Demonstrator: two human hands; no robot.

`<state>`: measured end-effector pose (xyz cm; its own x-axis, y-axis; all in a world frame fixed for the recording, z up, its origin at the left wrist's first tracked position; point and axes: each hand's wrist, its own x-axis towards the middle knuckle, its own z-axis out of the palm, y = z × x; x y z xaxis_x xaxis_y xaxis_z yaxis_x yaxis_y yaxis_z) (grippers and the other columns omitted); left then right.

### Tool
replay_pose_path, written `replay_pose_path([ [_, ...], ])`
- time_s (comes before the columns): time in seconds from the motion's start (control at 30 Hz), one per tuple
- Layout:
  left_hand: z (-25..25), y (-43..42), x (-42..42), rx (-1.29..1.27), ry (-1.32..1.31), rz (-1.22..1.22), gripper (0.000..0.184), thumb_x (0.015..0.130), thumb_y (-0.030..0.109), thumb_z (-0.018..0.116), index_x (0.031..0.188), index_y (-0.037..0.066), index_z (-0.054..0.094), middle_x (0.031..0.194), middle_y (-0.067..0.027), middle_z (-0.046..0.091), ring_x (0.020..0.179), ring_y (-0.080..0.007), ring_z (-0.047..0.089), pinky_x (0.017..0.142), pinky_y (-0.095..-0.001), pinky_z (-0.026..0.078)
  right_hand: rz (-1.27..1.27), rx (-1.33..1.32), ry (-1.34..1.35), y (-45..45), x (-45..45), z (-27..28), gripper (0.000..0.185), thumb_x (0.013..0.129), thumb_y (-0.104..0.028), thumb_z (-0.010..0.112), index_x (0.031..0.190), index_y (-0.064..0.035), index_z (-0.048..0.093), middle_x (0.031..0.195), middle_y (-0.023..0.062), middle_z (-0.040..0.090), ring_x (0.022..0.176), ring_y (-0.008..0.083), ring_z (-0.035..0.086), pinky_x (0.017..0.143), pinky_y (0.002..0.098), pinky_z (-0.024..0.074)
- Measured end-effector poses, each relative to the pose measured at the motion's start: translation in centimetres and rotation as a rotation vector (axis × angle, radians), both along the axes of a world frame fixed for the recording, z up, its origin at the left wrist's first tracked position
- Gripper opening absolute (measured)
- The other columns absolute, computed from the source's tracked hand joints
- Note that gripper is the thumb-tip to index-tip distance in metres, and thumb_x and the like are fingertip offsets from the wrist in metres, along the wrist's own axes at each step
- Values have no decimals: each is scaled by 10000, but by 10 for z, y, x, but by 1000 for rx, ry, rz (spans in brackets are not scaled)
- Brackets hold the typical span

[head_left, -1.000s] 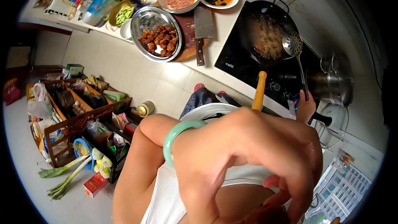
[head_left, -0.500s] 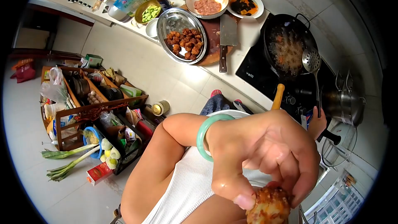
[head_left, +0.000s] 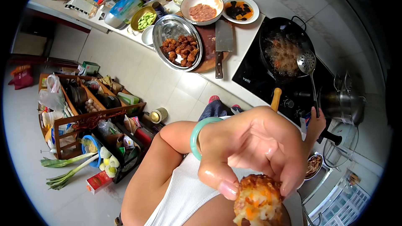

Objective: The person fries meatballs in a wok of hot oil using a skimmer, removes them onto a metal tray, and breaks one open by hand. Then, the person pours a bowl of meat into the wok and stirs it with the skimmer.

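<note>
Close to the camera, my left hand (head_left: 259, 150), with a green bangle (head_left: 203, 136) at the wrist, pinches a fried ball (head_left: 257, 203) between thumb and fingers. Its side facing me shows a pale inside with orange bits under a brown crust. At the right, my right hand (head_left: 315, 123) is closed around the handle of a slotted skimmer (head_left: 307, 62). The skimmer's head rests at the right rim of a black wok (head_left: 302, 25), where brown pieces bubble in oil. An oval metal platter (head_left: 169, 27) holds several browned fried balls (head_left: 182, 50).
A cleaver (head_left: 224, 44) lies on a round chopping board (head_left: 208, 42) beside a bowl of minced meat (head_left: 204, 12). A plate of dark pieces (head_left: 238, 9) sits behind. Pots (head_left: 345, 102) stand right of the hob. A wooden rack of groceries (head_left: 96, 111) occupies the floor at left.
My left hand has shifted left and slightly up with the fried ball, turning its pale inside more toward me. The view has moved slightly; my right hand still grips the skimmer.
</note>
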<state>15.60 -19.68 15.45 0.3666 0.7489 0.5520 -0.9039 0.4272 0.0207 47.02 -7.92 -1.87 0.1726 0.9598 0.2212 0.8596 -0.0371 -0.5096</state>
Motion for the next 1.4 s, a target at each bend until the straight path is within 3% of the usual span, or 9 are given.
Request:
replay_pose_path([
  [0.27, -8, 7, 5, 122, -68, 63, 574, 506, 50, 798, 959, -133, 496, 904, -211, 538, 831, -231, 556, 699, -285, 480, 30, -47, 21, 3, -4, 7, 282, 811, -249, 597, 963, -12, 615, 722, 173, 598, 634, 257, 569, 601, 319, 432],
  [0.5, -18, 14, 6, 124, -194, 5, 614, 502, 15, 810, 1012, -127, 498, 1014, -337, 507, 977, -348, 539, 852, -369, 455, 52, -52, 43, 6, -6, 9, 258, 814, -237, 592, 942, -14, 611, 678, 156, 579, 589, 237, 542, 572, 312, 419],
  [0.73, -30, 14, 0, 88, -251, -117, 600, 520, 20, 811, 1006, -120, 490, 1076, -425, 430, 963, -384, 550, 768, -357, 506, 31, -48, 49, 3, -14, 18, 251, 814, -215, 598, 947, -3, 604, 664, 129, 573, 568, 158, 515, 548, 271, 403],
  [0.83, -32, 15, -6, 54, -208, -137, 558, 550, 4, 791, 1001, -108, 483, 1084, -425, 421, 1008, -421, 519, 819, -396, 493, 7, -79, 33, 3, -17, 21, 251, 814, -215, 601, 945, -1, 604, 650, 113, 562, 556, 131, 488, 539, 260, 392],
  [0.93, -42, 18, -13, 31, -41, 110, 520, 589, 64, 785, 1008, -48, 499, 1099, -357, 451, 1059, -411, 486, 871, -434, 452, -36, -178, 53, 3, -21, 28, 254, 800, -233, 608, 935, -18, 616, 808, 148, 606, 753, 258, 570, 707, 318, 430],
  [1.0, -55, 16, -24, -55, 167, 329, 493, 620, 117, 780, 1014, -6, 511, 1117, -297, 475, 1091, -394, 469, 914, -457, 417, -32, -174, 40, 4, -20, 27, 252, 801, -233, 607, 933, -19, 616, 801, 152, 601, 750, 259, 568, 700, 321, 428],
  [1.1, -61, 13, -37, -335, 574, 579, 499, 660, 241, 769, 1046, 95, 489, 1180, -223, 409, 923, -222, 499, 748, -298, 454, -2, -124, 8, 4, -19, 26, 249, 808, -225, 602, 943, -15, 611, 735, 144, 589, 662, 227, 544, 629, 306, 420],
  [1.17, -75, 10, -44, -453, 581, 627, 492, 685, 182, 746, 1090, 52, 500, 1172, -141, 471, 1001, -212, 504, 772, -327, 449, 29, -83, -10, 4, -19, 24, 249, 815, -216, 598, 954, -10, 607, 677, 133, 581, 577, 194, 521, 565, 288, 412],
  [1.4, -96, 14, -46, -543, 752, 800, 463, 742, 130, 687, 1144, -9, 506, 1088, -121, 563, 945, -201, 561, 810, -322, 461, 49, -51, -3, 6, -12, 9, 272, 814, -228, 595, 957, 3, 605, 719, 157, 600, 628, 234, 567, 592, 302, 428],
])
